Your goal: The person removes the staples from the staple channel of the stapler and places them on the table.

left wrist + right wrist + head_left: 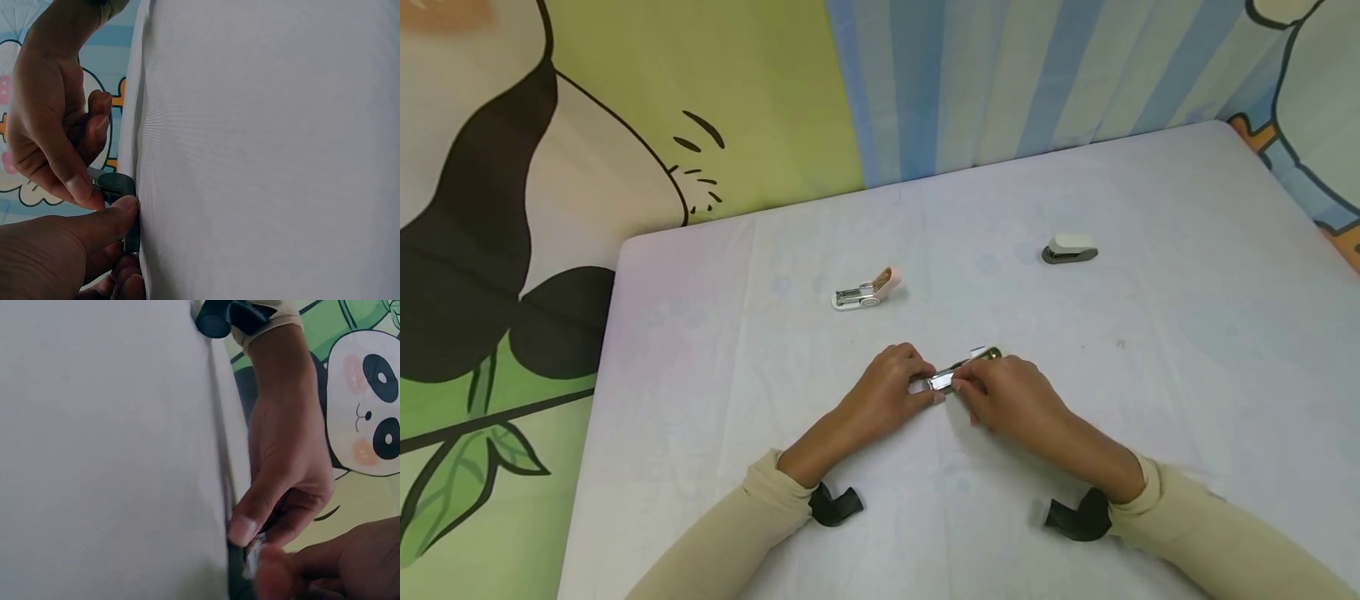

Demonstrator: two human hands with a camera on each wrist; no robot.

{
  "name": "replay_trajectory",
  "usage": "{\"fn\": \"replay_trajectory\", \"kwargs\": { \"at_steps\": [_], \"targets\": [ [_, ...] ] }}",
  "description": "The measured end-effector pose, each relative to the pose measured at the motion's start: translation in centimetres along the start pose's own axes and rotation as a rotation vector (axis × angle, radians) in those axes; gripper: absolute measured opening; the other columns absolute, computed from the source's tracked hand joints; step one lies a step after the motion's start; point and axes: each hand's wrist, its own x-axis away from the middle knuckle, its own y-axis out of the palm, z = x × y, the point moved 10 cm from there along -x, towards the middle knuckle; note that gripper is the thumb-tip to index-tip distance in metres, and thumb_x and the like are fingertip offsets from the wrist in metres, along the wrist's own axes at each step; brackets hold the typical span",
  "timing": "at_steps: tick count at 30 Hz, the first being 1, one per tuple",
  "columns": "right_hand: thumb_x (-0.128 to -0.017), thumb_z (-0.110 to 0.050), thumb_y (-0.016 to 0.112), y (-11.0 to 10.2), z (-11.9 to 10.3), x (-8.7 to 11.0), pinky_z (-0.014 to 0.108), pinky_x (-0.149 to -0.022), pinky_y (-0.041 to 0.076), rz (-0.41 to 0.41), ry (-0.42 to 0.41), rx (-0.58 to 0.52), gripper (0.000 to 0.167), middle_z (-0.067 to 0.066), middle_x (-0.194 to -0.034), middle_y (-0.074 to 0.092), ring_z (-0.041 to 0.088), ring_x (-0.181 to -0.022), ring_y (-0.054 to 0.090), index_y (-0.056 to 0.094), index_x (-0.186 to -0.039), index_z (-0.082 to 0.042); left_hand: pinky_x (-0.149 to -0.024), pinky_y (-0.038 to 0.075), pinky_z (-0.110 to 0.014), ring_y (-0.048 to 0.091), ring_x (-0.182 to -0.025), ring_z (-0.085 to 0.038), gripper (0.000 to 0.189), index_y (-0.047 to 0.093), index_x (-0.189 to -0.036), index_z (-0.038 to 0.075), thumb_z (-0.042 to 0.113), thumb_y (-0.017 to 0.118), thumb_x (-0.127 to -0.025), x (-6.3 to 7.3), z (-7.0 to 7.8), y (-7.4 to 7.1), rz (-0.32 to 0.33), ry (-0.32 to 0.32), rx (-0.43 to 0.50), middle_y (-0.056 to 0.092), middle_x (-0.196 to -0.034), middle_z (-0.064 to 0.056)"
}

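A small stapler [942,381] with a bare metal magazine and its top swung up lies between both hands over the white table. My left hand [887,387] grips its left end between thumb and fingers. In the left wrist view, the left thumb presses on the stapler's dark base [122,183]. From the other side, my right hand [1015,400] pinches at the metal magazine with thumb and forefinger. The right hand [350,559] is blurred in the right wrist view, and its fingers partly hide the stapler there. Whether loose staples are between those fingertips cannot be told.
Beyond the hands, a pink and white stapler [859,296] lies opened on the table [760,500]. Farther right sits a closed stapler [1071,248] with a white top and grey base. A cartoon-printed curtain [775,92] hangs along the table's back edge.
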Motion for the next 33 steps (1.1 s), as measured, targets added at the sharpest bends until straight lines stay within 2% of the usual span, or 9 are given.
{"fn": "replay_trajectory", "kwargs": {
  "at_steps": [3, 6, 8, 12, 15, 23, 27, 29, 33],
  "targets": [
    [-0.093, -0.011, 0.064, -0.2, -0.6, -0.2, 0.029, -0.052, 0.04, 0.033, -0.019, 0.128, 0.011, -0.011, -0.059, 0.056, 0.009, -0.053, 0.05, 0.074, -0.094, -0.007, -0.069, 0.043, -0.025, 0.051, -0.08, -0.013, 0.027, 0.073, -0.1, 0.0, 0.016, 0.082, -0.08, 0.0, 0.1, 0.0, 0.004, 0.005, -0.002, 0.059, -0.087, -0.002],
    [-0.09, -0.009, 0.066, 0.0, -0.9, -0.5, 0.03, -0.054, 0.04, 0.038, -0.03, 0.16, 0.008, -0.011, -0.062, 0.056, 0.01, -0.059, 0.05, 0.074, -0.092, -0.008, -0.07, 0.043, -0.025, 0.052, -0.08, -0.014, 0.026, 0.073, -0.1, 0.0, 0.016, 0.082, -0.08, 0.0, 0.1, 0.0, 0.005, 0.009, -0.003, 0.059, -0.087, -0.002],
    [-0.089, -0.008, 0.068, 0.2, -0.8, -0.5, 0.029, -0.054, 0.04, 0.036, -0.035, 0.132, 0.007, -0.013, -0.058, 0.054, 0.009, -0.058, 0.049, 0.074, -0.092, -0.007, -0.07, 0.043, -0.025, 0.052, -0.081, -0.014, 0.027, 0.073, -0.1, 0.0, 0.017, 0.082, -0.08, 0.0, 0.1, 0.0, 0.005, 0.013, -0.003, 0.059, -0.087, -0.002],
    [-0.089, -0.007, 0.069, 0.3, -0.5, -0.5, 0.027, -0.052, 0.041, 0.028, -0.049, 0.033, 0.008, -0.015, -0.05, 0.05, 0.004, -0.048, 0.048, 0.072, -0.096, -0.004, -0.07, 0.044, -0.026, 0.052, -0.081, -0.014, 0.027, 0.074, -0.1, 0.0, 0.017, 0.082, -0.08, 0.0, 0.1, -0.1, 0.008, 0.015, -0.002, 0.059, -0.088, -0.002],
    [-0.091, -0.008, 0.067, 0.5, -0.3, -0.6, 0.027, -0.051, 0.041, 0.01, -0.045, -0.031, 0.01, -0.013, -0.051, 0.052, 0.003, -0.04, 0.047, 0.071, -0.099, -0.002, -0.071, 0.044, -0.026, 0.053, -0.081, -0.014, 0.028, 0.074, -0.1, 0.001, 0.018, 0.082, -0.08, 0.0, 0.0, -0.2, 0.012, 0.018, 0.001, 0.06, -0.088, -0.002],
    [-0.093, -0.009, 0.065, 0.6, 0.3, -0.6, 0.027, -0.052, 0.043, -0.007, -0.014, -0.119, 0.011, -0.009, -0.053, 0.056, 0.006, -0.04, 0.05, 0.07, -0.102, -0.003, -0.07, 0.044, -0.026, 0.053, -0.081, -0.014, 0.028, 0.074, -0.1, 0.0, 0.018, 0.082, -0.08, -0.1, 0.0, -0.1, 0.001, 0.012, 0.001, 0.06, -0.088, -0.002],
    [-0.094, -0.009, 0.064, 0.3, 0.8, -0.3, 0.027, -0.053, 0.043, -0.006, 0.019, -0.186, 0.011, -0.008, -0.059, 0.061, 0.01, -0.041, 0.054, 0.07, -0.101, -0.003, -0.07, 0.044, -0.025, 0.052, -0.081, -0.013, 0.028, 0.074, -0.1, 0.0, 0.017, 0.082, -0.08, -0.2, -0.1, 0.0, -0.012, -0.006, 0.004, 0.06, -0.088, -0.001],
    [-0.093, -0.009, 0.065, -0.1, 0.9, -0.1, 0.028, -0.057, 0.043, 0.006, 0.023, -0.203, 0.01, -0.007, -0.064, 0.064, 0.011, -0.042, 0.056, 0.071, -0.099, -0.005, -0.07, 0.044, -0.025, 0.052, -0.082, -0.013, 0.028, 0.074, -0.1, 0.0, 0.017, 0.082, -0.08, -0.2, -0.1, 0.0, -0.016, -0.011, 0.005, 0.06, -0.088, -0.001],
    [-0.091, -0.009, 0.068, -0.8, 0.8, 0.2, 0.027, -0.053, 0.042, 0.043, 0.013, -0.232, 0.007, -0.004, -0.076, 0.067, 0.011, -0.042, 0.056, 0.073, -0.095, -0.006, -0.069, 0.043, -0.025, 0.052, -0.081, -0.013, 0.027, 0.074, -0.1, 0.0, 0.017, 0.082, -0.08, -0.2, 0.0, 0.0, -0.016, -0.007, 0.004, 0.06, -0.088, -0.002]
  ]
}}
